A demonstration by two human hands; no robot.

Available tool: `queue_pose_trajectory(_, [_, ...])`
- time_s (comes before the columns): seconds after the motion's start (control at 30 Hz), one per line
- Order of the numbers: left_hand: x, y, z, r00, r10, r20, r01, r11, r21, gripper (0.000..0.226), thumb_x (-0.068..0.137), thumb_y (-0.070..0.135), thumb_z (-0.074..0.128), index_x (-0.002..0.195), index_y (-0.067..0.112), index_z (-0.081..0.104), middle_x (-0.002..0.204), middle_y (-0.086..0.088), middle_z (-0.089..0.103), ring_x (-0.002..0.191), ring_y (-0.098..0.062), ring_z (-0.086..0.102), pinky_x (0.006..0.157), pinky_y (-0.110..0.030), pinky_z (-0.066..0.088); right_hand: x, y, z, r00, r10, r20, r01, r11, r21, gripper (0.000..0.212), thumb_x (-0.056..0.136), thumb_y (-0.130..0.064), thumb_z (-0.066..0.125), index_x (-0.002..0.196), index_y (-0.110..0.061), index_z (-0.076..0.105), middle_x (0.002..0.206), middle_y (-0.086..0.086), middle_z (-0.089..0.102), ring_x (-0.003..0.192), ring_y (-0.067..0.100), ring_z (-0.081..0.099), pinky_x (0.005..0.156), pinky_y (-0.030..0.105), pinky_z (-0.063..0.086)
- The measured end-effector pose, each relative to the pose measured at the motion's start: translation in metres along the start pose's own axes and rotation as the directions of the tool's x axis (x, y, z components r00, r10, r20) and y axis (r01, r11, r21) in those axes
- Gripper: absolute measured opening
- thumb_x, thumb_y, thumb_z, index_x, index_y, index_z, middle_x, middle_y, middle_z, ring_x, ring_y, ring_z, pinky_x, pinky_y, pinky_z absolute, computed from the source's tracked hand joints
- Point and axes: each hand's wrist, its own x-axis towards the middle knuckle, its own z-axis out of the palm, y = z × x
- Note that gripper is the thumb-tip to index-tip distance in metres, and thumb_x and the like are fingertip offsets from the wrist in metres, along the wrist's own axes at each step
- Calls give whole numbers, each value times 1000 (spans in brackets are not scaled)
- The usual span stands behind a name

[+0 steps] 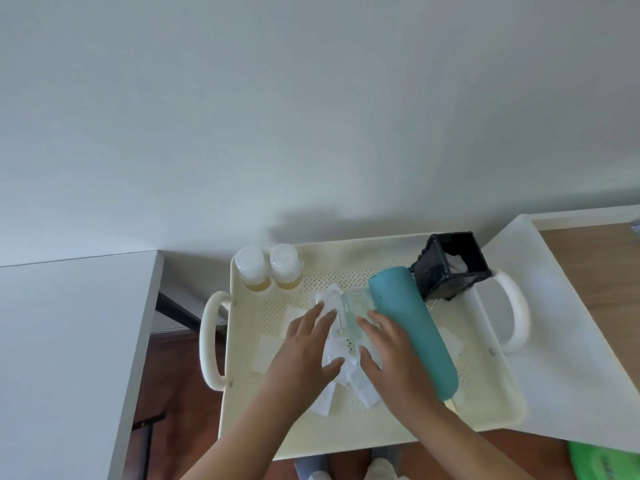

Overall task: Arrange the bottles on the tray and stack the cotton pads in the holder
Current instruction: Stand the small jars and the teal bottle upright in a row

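Note:
A cream perforated tray (485, 407) holds everything. Two small white-capped bottles of yellowish liquid (266, 268) stand upright in its far left corner. A long teal bottle (412, 327) lies on its side across the middle. A clear bottle (353, 308) lies beside it. My right hand (391, 355) rests with spread fingers on the clear bottle, against the teal one. My left hand (304, 348) hovers open over scattered white cotton pads (336, 382). A black square holder (450, 268) lies tipped over at the far right with a pad inside.
The tray has looped handles at the left (209, 341) and right (516, 313). A white surface (571, 341) lies under its right side, a white cabinet (69, 341) stands to the left. Wooden floor shows below, with a green item (606, 462) at the lower right.

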Motion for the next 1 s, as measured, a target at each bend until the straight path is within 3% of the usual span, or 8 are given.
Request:
queue_pose_trajectory(0.17, [-5,-1,16,999,-25,40,24,999,44,83,85,44,66,151,35,17,162,11,5,143,-14,20,106,-23,35,-9,0,9,996,-33,81,41,995,-96,55,95,-29,53,147,-28,34,158,-4,18,147,13,13,112,21,18])
queue_pose_trajectory(0.33, [-5,-1,24,998,-65,26,62,995,81,79,87,43,65,151,34,20,161,8,3,133,-16,38,104,-31,44,-10,-7,10,999,-14,50,24,981,-194,58,79,-20,76,133,-21,55,147,9,42,137,26,41,101,32,44])
queue_pose_trajectory(0.47, [-5,-2,27,997,-73,13,72,994,76,76,88,42,65,151,32,22,162,7,5,128,-15,45,103,-32,45,-10,-9,10,1000,-7,29,13,975,-222,57,74,-19,81,127,-22,60,143,10,48,132,27,47,94,33,51])
queue_pose_trajectory(0.67, [-9,-1,22,999,-46,24,45,998,49,68,91,40,62,149,35,27,163,8,10,131,-16,44,104,-30,43,-9,-7,7,998,-13,54,20,990,-139,50,92,-24,57,140,-28,43,157,1,22,145,18,20,106,27,39])
queue_pose_trajectory(0.77, [-9,2,12,997,-54,48,55,998,-7,65,91,43,61,148,37,30,162,10,15,137,-16,41,108,-30,40,-9,-8,-3,997,-5,72,13,994,-110,47,94,-29,53,140,-31,41,158,-4,17,145,14,17,107,25,35])
queue_pose_trajectory(0.87, [-7,5,-4,995,-62,83,68,995,-70,64,88,44,64,146,38,36,160,8,23,134,-13,46,107,-27,40,-8,-10,-13,997,-4,74,10,997,-76,42,94,-31,51,136,-32,44,157,-9,20,142,12,20,105,25,36])
queue_pose_trajectory(1.0, [4,8,-30,987,-59,147,80,988,-135,52,86,45,66,135,43,49,154,8,37,115,-10,59,98,-22,44,-2,-12,-27,999,-37,36,37,999,9,33,93,-29,52,126,-29,51,150,-10,35,136,10,30,103,24,35])
